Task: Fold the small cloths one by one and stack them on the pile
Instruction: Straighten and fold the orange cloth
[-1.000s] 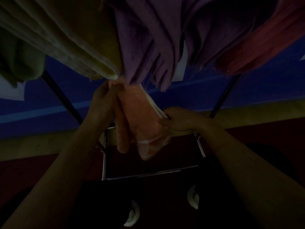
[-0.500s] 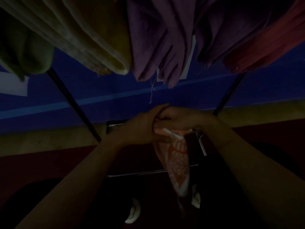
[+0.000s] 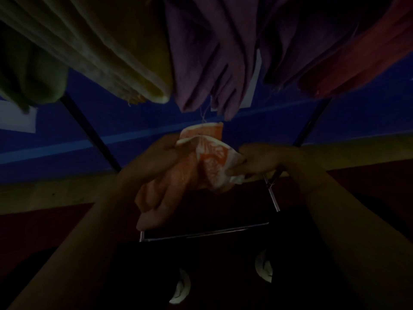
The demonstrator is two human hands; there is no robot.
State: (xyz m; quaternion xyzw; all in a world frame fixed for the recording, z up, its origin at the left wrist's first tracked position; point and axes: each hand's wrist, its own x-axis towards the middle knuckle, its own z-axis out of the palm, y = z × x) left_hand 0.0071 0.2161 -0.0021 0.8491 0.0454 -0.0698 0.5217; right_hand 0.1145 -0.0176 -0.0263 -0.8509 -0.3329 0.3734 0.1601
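Half a second back both my hands were bunched together with the cloth dangling below them; now they have drawn apart and the orange-and-white cloth (image 3: 201, 162) is stretched between them in mid-air. With my left hand (image 3: 154, 162) I grip its left edge near the top, and pale folds hang down under that wrist. With my right hand (image 3: 257, 162) I pinch the white-bordered corner on the other side. It is dim, so I cannot make out each finger. Above hang a purple cloth (image 3: 207, 63), a yellowish cloth (image 3: 107, 52) and a red cloth (image 3: 357, 59). Below the cloth stands a thin metal frame (image 3: 205, 233).
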